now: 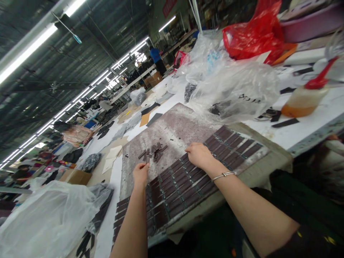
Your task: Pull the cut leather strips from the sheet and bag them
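Note:
Rows of dark brown strips (185, 179) lie side by side on a worn, glue-smeared board (182, 122). My left hand (140, 174) is at the left of the board with thumb and fingers pinched together, just below a loose pile of small dark pieces (154, 152). Whatever sits in that pinch is too small to make out. My right hand (199, 154), with a bracelet at the wrist, rests at the upper edge of the strip rows. Its fingers are curled together, and anything between them is hidden.
Clear plastic bags (236, 89) and a red bag (255, 32) are heaped behind the board. A squeeze bottle (303, 96) with amber liquid stands at the right. Another plastic bag (51, 215) lies at the left. Co-workers are farther down the long table.

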`<state>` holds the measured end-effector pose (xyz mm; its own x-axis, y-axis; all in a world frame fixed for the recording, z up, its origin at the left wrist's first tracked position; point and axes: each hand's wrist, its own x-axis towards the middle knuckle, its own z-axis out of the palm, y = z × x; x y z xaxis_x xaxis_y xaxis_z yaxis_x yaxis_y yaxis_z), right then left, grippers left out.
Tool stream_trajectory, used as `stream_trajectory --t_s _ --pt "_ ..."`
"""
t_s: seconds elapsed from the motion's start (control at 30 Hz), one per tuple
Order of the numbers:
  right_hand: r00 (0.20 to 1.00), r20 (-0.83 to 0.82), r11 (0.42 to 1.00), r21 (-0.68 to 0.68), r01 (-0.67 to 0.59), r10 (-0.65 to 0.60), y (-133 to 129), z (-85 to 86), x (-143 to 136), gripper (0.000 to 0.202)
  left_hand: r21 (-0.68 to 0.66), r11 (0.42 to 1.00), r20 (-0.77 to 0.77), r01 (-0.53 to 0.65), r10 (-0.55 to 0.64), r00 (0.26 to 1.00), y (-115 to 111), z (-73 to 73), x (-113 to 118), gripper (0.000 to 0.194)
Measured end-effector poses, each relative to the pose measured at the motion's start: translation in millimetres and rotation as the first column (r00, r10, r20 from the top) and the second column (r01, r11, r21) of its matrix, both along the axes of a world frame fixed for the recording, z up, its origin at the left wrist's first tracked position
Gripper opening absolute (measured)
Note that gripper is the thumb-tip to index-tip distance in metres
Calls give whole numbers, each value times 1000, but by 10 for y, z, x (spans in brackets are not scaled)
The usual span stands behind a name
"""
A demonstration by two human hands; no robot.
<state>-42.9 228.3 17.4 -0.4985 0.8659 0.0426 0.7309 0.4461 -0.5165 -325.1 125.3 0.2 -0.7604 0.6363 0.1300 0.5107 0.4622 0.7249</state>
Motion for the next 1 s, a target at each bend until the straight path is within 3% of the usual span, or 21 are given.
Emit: stream_trajectory --t_s 0.07,0.13,0.23,0.33,0.4,0.47,0.53,0.63,0.7,0.77,1.0 --pt "988 -147 998 -14 56 -57 60 -8 14 29 60 997 75 40 -45 996 -27 37 181 33" --pt "944 -319 994 -85 65 -89 101 -12 11 32 118 981 168 152 -170 971 -10 99 434 37" --pt "834 -545 977 -209 -37 -85 118 -16 -13 45 219 910 288 352 -404 868 116 200 863 31" --pt "772 -634 960 -238 -144 -41 121 -14 -11 31 246 863 324 441 -502 802 315 244 1206 24" --pt "782 -621 963 -238 -123 -54 150 -7 29 21 244 852 321 464 -522 791 440 229 1344 21" --pt "814 -569 977 -211 -8 -116 206 -3 99 18 219 847 244 484 -527 814 531 188 1420 16" --pt "844 -501 981 -136 141 -190 276 -11 181 18 146 832 40 535 -546 837 579 128 1461 12" --pt "879 -375 954 -63 294 -295 365 -41 280 22 -27 760 -288 650 -628 723 578 13 1510 19" --pt "894 -292 940 -71 334 -340 395 -60 314 24 -118 716 -386 688 -671 633 552 -73 1544 23" --pt "904 -236 935 -88 344 -356 404 -74 324 26 -169 717 -453 676 -666 593 524 -151 1572 24" --pt "912 -177 928 -119 352 -369 404 -120 311 26 -192 734 -520 652 -640 567 496 -244 1589 27"
